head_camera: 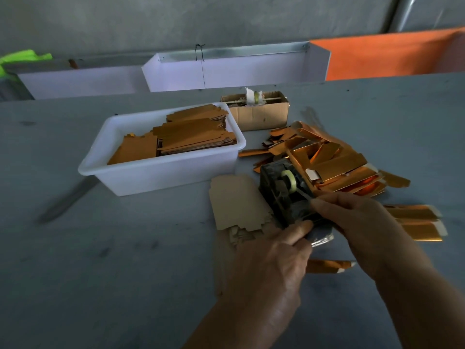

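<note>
A black tape dispenser [284, 190] with a pale roll of tape [289, 179] stands on the grey table, right of centre. My left hand [271, 263] grips its near end, thumb pressed on top. My right hand [357, 217] comes in from the right, its fingers curled at the dispenser's near right side; what they pinch is hidden. A flat beige cardboard blank [234, 200] lies just left of the dispenser, on top of a few more blanks.
A white plastic tub [161, 172] holds stacks of flat orange-gold box blanks. A loose pile of shiny gold blanks [332, 159] lies right of the dispenser, with more [417, 222] near my right wrist. A small cardboard box [259, 110] stands behind. White bins line the wall.
</note>
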Demonstrator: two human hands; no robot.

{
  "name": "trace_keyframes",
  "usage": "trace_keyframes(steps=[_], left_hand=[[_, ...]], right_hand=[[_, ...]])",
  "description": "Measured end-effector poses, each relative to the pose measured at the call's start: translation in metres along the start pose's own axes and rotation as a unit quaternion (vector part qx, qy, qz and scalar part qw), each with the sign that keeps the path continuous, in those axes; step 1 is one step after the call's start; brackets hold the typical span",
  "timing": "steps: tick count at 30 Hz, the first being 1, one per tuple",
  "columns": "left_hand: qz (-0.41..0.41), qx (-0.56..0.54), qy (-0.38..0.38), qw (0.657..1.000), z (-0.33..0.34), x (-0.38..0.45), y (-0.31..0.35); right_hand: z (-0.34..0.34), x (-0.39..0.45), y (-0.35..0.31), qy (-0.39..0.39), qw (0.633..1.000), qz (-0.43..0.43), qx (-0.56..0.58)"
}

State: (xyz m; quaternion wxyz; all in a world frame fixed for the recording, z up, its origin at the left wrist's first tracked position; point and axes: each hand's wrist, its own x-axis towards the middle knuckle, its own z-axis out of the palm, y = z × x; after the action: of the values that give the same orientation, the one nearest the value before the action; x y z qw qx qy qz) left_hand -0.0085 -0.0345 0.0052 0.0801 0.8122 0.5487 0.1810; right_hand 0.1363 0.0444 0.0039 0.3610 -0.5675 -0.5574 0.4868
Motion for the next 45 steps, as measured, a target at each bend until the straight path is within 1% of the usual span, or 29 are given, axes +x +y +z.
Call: trace_keyframes(steps=[2,4,6,8,10,11,15,20,22,24,26,30,32,34,35,37,38,40,41,42,43,44,45], left_hand=[[-0.004,0.013,-0.005,1.0,0.0,-0.001,0.001],[-0.008,0.017,-0.004,1.0,-0.001,-0.001,0.003],[-0.001,0.018,-0.002,1.0,-0.001,0.0,0.002],[0.0,0.019,-0.01,1.0,-0.003,0.001,0.002],[0.002,0.029,-0.016,0.999,-0.005,0.002,0.002],[0.001,0.034,-0.018,0.999,-0.006,0.003,0.003],[0.004,0.055,-0.028,0.998,-0.01,0.006,0.008],[0.022,0.042,-0.063,0.997,-0.014,0.016,0.008],[0.02,0.046,-0.088,0.995,-0.011,0.018,0.008],[0.018,0.042,-0.093,0.995,-0.009,0.019,0.009],[0.012,0.031,-0.083,0.996,-0.006,0.018,0.011],[0.008,0.033,-0.072,0.997,-0.004,0.019,0.009],[-0.012,0.031,-0.091,0.995,-0.001,0.024,0.008],[-0.042,0.033,-0.124,0.991,0.0,0.026,0.01],[-0.044,0.034,-0.132,0.99,0.001,0.026,0.012],[-0.021,0.028,-0.099,0.994,-0.001,0.024,0.011],[-0.005,0.021,-0.073,0.997,-0.003,0.021,0.01],[0.002,0.003,-0.025,1.0,-0.004,0.015,0.006],[-0.026,-0.032,0.01,0.999,-0.004,0.011,0.002],[-0.08,-0.086,0.046,0.992,-0.006,0.007,0.0],[-0.154,-0.156,0.077,0.973,-0.009,0.003,-0.004],[-0.238,-0.253,0.093,0.933,-0.015,-0.001,-0.007],[-0.307,-0.37,0.099,0.871,-0.02,-0.005,-0.011]], right_hand=[[-0.002,-0.004,0.004,-0.005,0.998,0.007,0.062],[-0.005,-0.009,0.008,-0.001,0.998,0.004,0.069],[-0.006,-0.013,0.011,0.019,0.999,-0.006,0.032],[-0.005,-0.017,0.014,0.055,0.998,-0.027,-0.015],[-0.003,-0.019,0.015,0.099,0.99,-0.061,-0.077],[-0.003,-0.019,0.016,0.106,0.987,-0.073,-0.096],[-0.001,-0.02,0.024,0.101,0.989,-0.072,-0.079],[0.0,-0.019,0.027,0.091,0.992,-0.065,-0.059],[0.001,-0.019,0.028,0.087,0.991,-0.074,-0.063],[0.002,-0.019,0.028,0.093,0.989,-0.086,-0.07],[0.003,-0.019,0.028,0.105,0.983,-0.109,-0.107],[0.002,-0.017,0.02,0.116,0.934,-0.196,-0.275],[0.001,-0.015,0.02,0.124,0.918,-0.201,-0.319],[0.0,-0.013,0.027,0.132,0.919,-0.174,-0.328],[-0.001,-0.015,0.031,0.133,0.932,-0.154,-0.299],[-0.009,-0.018,0.04,0.132,0.968,-0.113,-0.178],[-0.017,-0.02,0.042,0.144,0.978,-0.097,-0.112],[-0.036,-0.022,0.045,0.172,0.982,-0.084,0.007],[-0.045,-0.025,0.044,0.164,0.981,-0.078,0.072],[-0.052,-0.028,0.042,0.147,0.979,-0.08,0.121],[-0.056,-0.032,0.041,0.12,0.977,-0.092,0.148],[-0.057,-0.036,0.037,0.092,0.978,-0.107,0.155],[-0.052,-0.04,0.032,0.053,0.98,-0.123,0.149]])
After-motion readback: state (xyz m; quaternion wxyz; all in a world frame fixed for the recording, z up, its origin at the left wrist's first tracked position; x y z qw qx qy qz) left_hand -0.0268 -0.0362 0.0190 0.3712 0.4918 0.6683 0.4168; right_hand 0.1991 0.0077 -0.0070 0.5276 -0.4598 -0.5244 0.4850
